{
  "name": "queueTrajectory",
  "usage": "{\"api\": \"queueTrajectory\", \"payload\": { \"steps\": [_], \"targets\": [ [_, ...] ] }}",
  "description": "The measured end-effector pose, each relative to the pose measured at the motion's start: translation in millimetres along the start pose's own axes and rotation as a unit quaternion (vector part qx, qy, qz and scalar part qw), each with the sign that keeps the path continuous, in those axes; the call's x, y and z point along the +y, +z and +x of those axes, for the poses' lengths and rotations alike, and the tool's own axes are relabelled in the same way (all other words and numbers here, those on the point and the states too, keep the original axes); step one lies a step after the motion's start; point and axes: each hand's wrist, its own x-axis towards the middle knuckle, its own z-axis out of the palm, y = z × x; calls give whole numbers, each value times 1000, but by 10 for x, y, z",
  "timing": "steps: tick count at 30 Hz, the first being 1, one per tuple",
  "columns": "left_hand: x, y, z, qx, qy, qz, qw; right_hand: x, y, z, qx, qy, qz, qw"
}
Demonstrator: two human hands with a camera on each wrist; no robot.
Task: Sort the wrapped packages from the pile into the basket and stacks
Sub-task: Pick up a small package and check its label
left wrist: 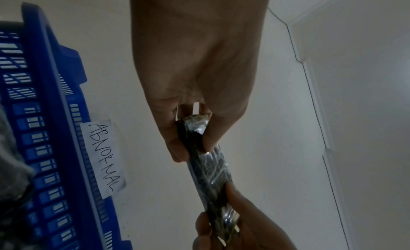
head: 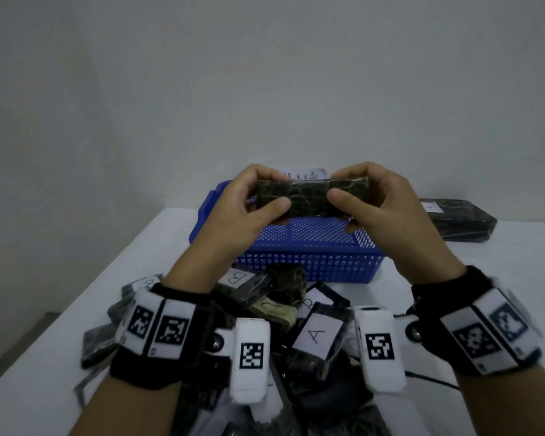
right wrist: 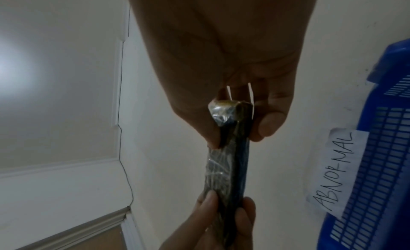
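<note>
A dark, plastic-wrapped package (head: 309,198) is held up in the air above the blue basket (head: 309,262). My left hand (head: 258,196) pinches its left end between thumb and fingers, and my right hand (head: 353,190) pinches its right end. The left wrist view shows the package (left wrist: 210,167) edge-on, with my left hand (left wrist: 188,141) at its near end. In the right wrist view the package (right wrist: 226,159) runs from my right hand (right wrist: 235,127) to the other hand. The pile of wrapped packages (head: 280,309) lies below my wrists, some with A or B labels.
A paper label reading ABNORMAL (left wrist: 103,157) is stuck on the basket's far wall. A stack of dark packages (head: 456,218) lies at the back right of the white table (head: 76,309). A white wall stands close behind.
</note>
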Motion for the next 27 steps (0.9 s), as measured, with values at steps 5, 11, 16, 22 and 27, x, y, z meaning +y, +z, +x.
{"api": "queueTrajectory", "payload": {
  "steps": [5,11,16,22,27],
  "targets": [
    [-3,-57,-19,-3,16,40,999,16,71,-11,-36,63,68,995],
    [-10,-45,-15,3,33,55,998,113,109,21,-33,102,152,982],
    [-38,-15,-32,13,58,40,997,144,163,10,-13,87,176,981],
    [-25,-17,-35,23,-38,31,999,144,63,60,-30,54,177,982],
    [-1,-10,-51,-8,-58,-56,997,123,52,65,-28,86,211,973]
  ]
}}
